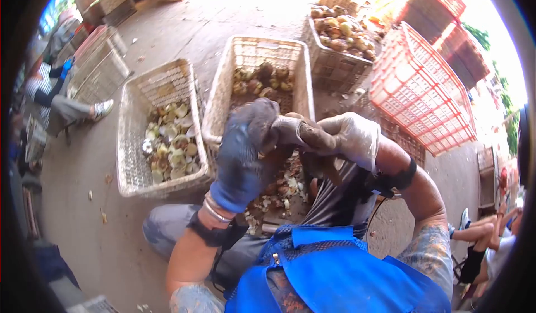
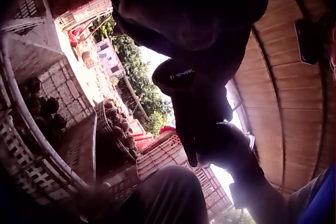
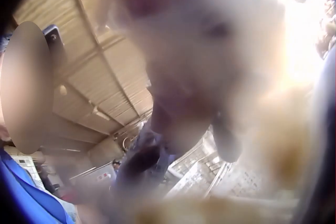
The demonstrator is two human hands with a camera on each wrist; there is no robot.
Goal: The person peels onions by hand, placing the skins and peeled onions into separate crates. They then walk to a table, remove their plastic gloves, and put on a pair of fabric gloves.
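Observation:
Both hands are raised together in front of the chest in the head view. My left hand (image 1: 240,157) wears a blue glove with a dark, soiled finger part. Across from it, my right hand (image 1: 343,137) is in a dirty whitish-grey glove with bent, brown-stained fingers. The fingertips of the two gloves meet and overlap. Whether something lies between them I cannot tell. Just beyond the hands, onions (image 1: 265,84) lie in a whitish plastic crate (image 1: 268,44). The left wrist view shows the hands as dark silhouettes; the right wrist view is blurred.
A crate (image 1: 128,140) of pale onion pieces (image 1: 172,140) stands at the left. Onion scraps (image 1: 287,184) lie below the hands. Further back is a crate (image 1: 341,72) of brown onions; a red-and-white crate (image 1: 421,90) stands right. People sit at the left (image 1: 50,87) and right (image 1: 488,251).

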